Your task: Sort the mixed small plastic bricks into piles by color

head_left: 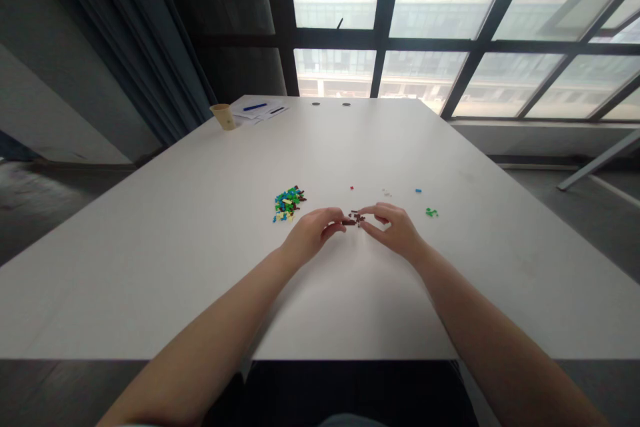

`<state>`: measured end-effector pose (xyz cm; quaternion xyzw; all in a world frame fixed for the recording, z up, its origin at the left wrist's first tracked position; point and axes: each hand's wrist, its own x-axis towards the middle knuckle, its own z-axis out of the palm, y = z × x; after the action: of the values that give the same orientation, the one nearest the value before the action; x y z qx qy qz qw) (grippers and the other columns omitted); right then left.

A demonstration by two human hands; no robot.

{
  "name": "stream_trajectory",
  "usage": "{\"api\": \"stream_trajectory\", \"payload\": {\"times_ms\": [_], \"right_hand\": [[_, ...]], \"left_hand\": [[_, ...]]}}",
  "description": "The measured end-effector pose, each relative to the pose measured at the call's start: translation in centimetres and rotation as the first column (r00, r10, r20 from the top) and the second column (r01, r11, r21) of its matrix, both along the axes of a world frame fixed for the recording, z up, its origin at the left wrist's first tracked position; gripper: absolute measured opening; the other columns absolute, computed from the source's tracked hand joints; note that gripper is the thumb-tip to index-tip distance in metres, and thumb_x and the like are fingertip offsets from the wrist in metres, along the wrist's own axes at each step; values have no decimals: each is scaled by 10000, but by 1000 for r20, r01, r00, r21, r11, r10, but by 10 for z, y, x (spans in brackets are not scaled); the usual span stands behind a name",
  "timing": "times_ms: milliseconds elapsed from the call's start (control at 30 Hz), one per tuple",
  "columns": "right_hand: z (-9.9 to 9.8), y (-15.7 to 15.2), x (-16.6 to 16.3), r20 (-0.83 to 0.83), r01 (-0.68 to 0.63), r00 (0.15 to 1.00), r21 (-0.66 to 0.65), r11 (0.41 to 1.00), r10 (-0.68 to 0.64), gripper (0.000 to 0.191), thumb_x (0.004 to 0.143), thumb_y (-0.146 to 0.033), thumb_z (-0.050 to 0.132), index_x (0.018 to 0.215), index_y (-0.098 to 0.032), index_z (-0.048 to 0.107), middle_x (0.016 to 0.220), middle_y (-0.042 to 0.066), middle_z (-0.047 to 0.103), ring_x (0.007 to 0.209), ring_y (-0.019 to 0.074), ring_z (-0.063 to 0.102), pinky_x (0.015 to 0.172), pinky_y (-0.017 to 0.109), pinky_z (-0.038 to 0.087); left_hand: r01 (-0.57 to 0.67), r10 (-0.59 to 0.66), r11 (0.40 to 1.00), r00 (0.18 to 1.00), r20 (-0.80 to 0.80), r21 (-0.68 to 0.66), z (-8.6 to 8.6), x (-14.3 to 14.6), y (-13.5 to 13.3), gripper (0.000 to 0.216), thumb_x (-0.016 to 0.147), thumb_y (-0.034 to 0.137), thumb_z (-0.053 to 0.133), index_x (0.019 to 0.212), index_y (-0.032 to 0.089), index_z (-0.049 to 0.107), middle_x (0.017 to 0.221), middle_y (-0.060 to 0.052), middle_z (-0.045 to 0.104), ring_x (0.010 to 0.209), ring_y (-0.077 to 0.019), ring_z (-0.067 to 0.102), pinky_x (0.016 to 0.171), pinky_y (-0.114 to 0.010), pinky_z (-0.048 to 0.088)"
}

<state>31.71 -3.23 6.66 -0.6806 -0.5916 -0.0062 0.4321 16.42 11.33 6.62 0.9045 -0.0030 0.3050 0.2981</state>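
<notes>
My left hand [316,232] pinches a dark brown toy brick [349,222] between thumb and fingers, just above the white table [380,307]. Right beside it lies a small cluster of loose brown bricks [358,217]. My right hand [394,230] reaches to this cluster from the right, thumb and index finger apart on either side of the pieces. Its fingertips are at the bricks; whether they touch one is too small to tell. To the left of my left hand is a mixed pile of blue, green, yellow and brown bricks [289,203].
Beyond my hands lie a small red piece [351,188], whitish pieces [387,193], a blue brick [419,191] and several green pieces [431,212]. A paper cup [223,117] stands at the far left edge, beside papers [245,113] with a blue pen [255,107].
</notes>
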Motion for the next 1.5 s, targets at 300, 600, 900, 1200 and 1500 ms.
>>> {"api": "stream_trajectory", "payload": {"times_ms": [300, 600, 900, 1200, 1500], "right_hand": [[-4, 5, -9, -20, -4, 1000, -84, 996, 2, 164, 782, -238, 558, 885, -221, 684, 723, 17, 628, 616, 106, 502, 624, 238, 395], [-23, 4, 7, 0, 122, 991, -435, 892, -136, 149, 714, -301, 623, 821, -249, 714, 769, 22, 673, 659, 143, 542, 628, 263, 390], [-25, 11, -1, 116, 205, 978, -422, 883, -172, 147, 760, -328, 586, 826, -252, 693, 784, 14, 661, 695, 141, 546, 652, 257, 365], [-26, 8, -5, 187, 240, 967, -436, 867, -174, 146, 787, -322, 544, 792, -236, 662, 812, 13, 663, 702, 140, 555, 631, 249, 339], [-31, 15, -12, 214, 289, 949, -306, 907, -231, 178, 817, -326, 510, 761, -217, 639, 798, 21, 668, 751, 144, 577, 722, 272, 331]], "left_hand": [[-66, 70, 997, 992, -108, 40, -8, 4, 1, 241, 818, 329, 533, 1019, 215, 464, 938, -41, 676, 846, -142, 626, 727, -266, 477], [-230, 222, 973, 955, -197, -20, -15, 7, 16, 379, 814, 301, 529, 1164, 231, 400, 1008, -51, 647, 855, -150, 596, 757, -307, 468], [-228, 215, 973, 956, -201, -41, -16, 8, 15, 385, 807, 295, 528, 1166, 232, 405, 996, -49, 646, 843, -152, 593, 734, -301, 460], [-456, 444, 882, 888, -118, -115, -2, 2, 44, 292, 803, 298, 476, 1082, 209, 475, 891, -36, 656, 740, -139, 604, 640, -260, 451], [-553, 556, 831, 816, -160, 68, -22, -12, 100, 194, 746, 213, 484, 876, 201, 628, 870, -48, 596, 786, -168, 554, 792, -318, 429]]}}
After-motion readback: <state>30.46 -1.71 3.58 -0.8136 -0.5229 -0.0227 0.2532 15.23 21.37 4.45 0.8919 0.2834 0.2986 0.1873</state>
